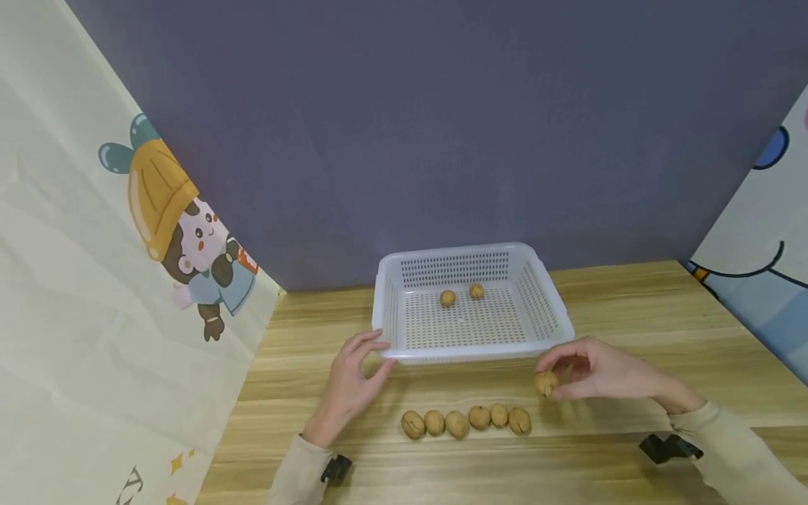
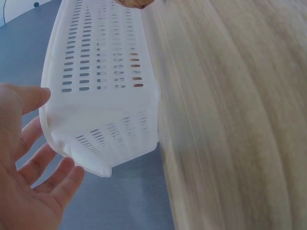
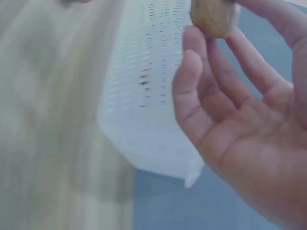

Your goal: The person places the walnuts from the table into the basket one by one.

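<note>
A white perforated plastic basket (image 1: 473, 351) stands at the back of the wooden table with two walnuts (image 1: 447, 298) inside it. My left hand (image 1: 353, 382) holds the basket's front left corner, thumb at the front rim and fingers around the side, as the left wrist view shows. Just off the front right corner, my right hand (image 1: 602, 368) pinches a walnut (image 1: 546, 383) between thumb and fingertips. That walnut (image 3: 212, 18) appears at the top of the right wrist view. Several more walnuts (image 1: 457, 424) lie in a row in front of the basket.
A dark grey-blue panel (image 1: 429, 140) rises behind the table (image 1: 618, 435). Pale sheets with cartoon prints (image 1: 208, 238) hang at the left and right sides. Both wrists wear a black device (image 1: 670, 447).
</note>
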Demonstrator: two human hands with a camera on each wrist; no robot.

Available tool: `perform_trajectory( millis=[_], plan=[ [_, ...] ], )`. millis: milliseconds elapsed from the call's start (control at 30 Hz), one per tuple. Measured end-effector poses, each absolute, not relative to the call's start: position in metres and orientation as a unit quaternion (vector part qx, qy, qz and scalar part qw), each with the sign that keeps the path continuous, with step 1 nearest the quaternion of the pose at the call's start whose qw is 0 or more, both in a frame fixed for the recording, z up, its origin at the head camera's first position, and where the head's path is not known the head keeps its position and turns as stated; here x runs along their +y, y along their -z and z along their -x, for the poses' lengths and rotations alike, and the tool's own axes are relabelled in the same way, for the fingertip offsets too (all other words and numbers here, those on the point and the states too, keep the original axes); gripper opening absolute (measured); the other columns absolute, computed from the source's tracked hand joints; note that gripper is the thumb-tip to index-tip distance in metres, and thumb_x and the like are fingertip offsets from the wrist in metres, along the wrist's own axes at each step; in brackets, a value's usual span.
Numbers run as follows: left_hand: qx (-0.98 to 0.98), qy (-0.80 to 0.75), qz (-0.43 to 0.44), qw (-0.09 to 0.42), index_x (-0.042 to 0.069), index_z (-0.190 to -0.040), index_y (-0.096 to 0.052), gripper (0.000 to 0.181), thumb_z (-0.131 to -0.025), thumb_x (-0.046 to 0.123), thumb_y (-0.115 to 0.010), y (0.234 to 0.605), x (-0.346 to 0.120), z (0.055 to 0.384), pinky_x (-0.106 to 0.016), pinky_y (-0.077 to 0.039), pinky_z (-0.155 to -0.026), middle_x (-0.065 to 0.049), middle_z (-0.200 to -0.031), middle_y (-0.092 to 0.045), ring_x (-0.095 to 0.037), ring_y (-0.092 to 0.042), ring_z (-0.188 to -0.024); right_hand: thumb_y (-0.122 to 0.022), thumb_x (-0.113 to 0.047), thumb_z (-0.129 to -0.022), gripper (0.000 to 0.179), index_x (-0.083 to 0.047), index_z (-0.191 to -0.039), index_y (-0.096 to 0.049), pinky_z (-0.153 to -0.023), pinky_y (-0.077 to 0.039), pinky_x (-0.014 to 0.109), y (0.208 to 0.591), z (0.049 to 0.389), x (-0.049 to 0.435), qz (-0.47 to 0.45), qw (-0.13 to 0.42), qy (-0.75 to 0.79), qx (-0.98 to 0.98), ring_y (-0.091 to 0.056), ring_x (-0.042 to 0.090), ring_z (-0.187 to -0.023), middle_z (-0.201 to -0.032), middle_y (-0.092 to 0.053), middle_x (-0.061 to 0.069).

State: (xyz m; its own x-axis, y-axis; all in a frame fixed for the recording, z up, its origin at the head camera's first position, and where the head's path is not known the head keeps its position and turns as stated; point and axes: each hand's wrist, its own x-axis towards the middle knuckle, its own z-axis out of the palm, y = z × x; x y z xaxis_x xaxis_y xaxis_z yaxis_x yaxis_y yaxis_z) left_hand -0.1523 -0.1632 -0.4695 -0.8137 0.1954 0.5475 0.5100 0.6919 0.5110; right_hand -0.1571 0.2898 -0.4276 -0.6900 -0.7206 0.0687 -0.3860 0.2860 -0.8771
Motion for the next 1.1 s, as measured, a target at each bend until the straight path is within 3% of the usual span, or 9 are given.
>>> perform_trajectory(
  millis=[300,467,667,867,1100],
  plan=[
    [-0.892,0.334,0.2,0.232,0.012,-0.112,-0.077,0.029,-0.086,0.016,-0.088,0.471,-0.164,0.152,-0.053,-0.053,-0.115,-0.009,-0.139,-0.071,-0.032,-0.065,-0.131,-0.074,0.0,-0.096,0.036,0.002,-0.131,-0.067,-0.076,-0.066,0.029,0.377,0.176,0.28,0.322,0.126,0.507,0.789,-0.074,0.011,-0.096,-0.113,-0.078,-0.005],
    [-0.892,0.334,0.201,0.229,0.012,-0.113,-0.077,0.029,-0.086,0.015,-0.089,0.47,-0.163,0.153,-0.053,-0.053,-0.116,-0.01,-0.139,-0.071,-0.033,-0.065,-0.131,-0.078,-0.009,-0.097,0.036,-0.004,-0.131,-0.07,-0.082,-0.064,0.027,0.352,0.194,0.275,0.28,0.098,0.468,0.832,-0.074,0.008,-0.101,-0.116,-0.078,-0.004],
    [-0.888,0.337,0.203,0.238,0.01,-0.112,-0.077,0.029,-0.085,0.014,-0.088,0.468,-0.164,0.154,-0.054,-0.053,-0.116,-0.011,-0.139,-0.071,-0.035,-0.065,-0.131,-0.074,-0.019,-0.101,0.041,-0.009,-0.139,-0.066,-0.087,-0.064,0.03,0.324,0.216,0.269,0.234,0.101,0.45,0.856,-0.073,0.007,-0.106,-0.124,-0.077,0.007],
    [-0.885,0.341,0.207,0.24,0.009,-0.111,-0.078,0.028,-0.086,0.014,-0.088,0.466,-0.164,0.154,-0.053,-0.053,-0.117,-0.012,-0.138,-0.071,-0.034,-0.066,-0.131,-0.072,-0.032,-0.103,0.047,-0.014,-0.145,-0.062,-0.091,-0.062,0.029,0.317,0.237,0.257,0.207,0.1,0.453,0.861,-0.071,0.011,-0.111,-0.134,-0.072,0.009],
    [-0.889,0.342,0.198,0.23,0.01,-0.112,-0.078,0.029,-0.086,0.015,-0.088,0.467,-0.163,0.152,-0.054,-0.052,-0.117,-0.011,-0.14,-0.071,-0.034,-0.065,-0.132,-0.075,-0.038,-0.101,0.05,-0.015,-0.144,-0.063,-0.091,-0.061,0.036,0.317,0.266,0.235,0.186,0.096,0.476,0.854,-0.071,0.02,-0.105,-0.132,-0.073,0.008]
  ],
)
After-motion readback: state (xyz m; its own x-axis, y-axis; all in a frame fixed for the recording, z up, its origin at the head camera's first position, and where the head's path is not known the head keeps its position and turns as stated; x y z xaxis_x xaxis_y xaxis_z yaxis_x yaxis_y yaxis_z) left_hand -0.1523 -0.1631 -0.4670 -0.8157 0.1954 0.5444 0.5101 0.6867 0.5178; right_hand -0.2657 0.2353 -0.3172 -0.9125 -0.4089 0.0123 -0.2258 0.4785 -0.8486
